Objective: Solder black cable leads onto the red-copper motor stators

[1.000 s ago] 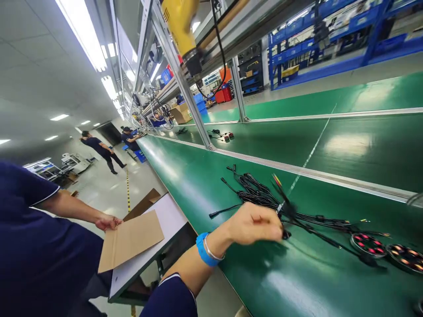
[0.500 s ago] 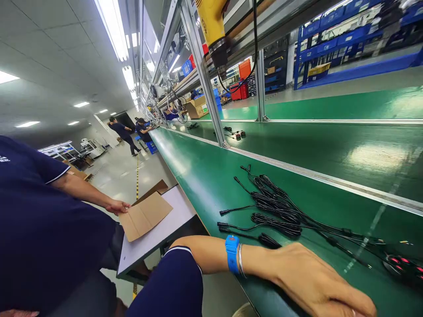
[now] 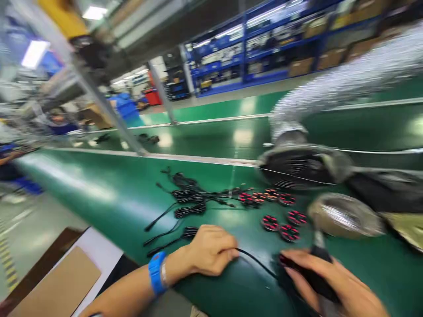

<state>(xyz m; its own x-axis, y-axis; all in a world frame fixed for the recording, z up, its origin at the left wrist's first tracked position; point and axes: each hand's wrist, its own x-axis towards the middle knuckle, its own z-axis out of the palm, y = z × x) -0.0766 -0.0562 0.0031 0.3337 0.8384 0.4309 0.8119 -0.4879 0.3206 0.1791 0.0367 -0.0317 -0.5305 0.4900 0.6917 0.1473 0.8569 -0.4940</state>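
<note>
Black cable (image 3: 257,261), pinched in the left hand (image 3: 213,248) at six o'clock, reaches toward five, where the right hand (image 3: 345,281) grips a blurred dark object (image 3: 312,276). Positioning seems underway, probably calling next for steadiness.

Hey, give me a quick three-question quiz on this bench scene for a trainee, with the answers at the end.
1. Multiple choice. What colour is the wristband?
A) red
B) blue
C) yellow

2. True or false. In the picture, the roll lies to the right of the red-marked discs.

3. Fill in the blank. The left hand pinches a thin black ____.

Key: 1. B; 2. True; 3. cable.
</note>
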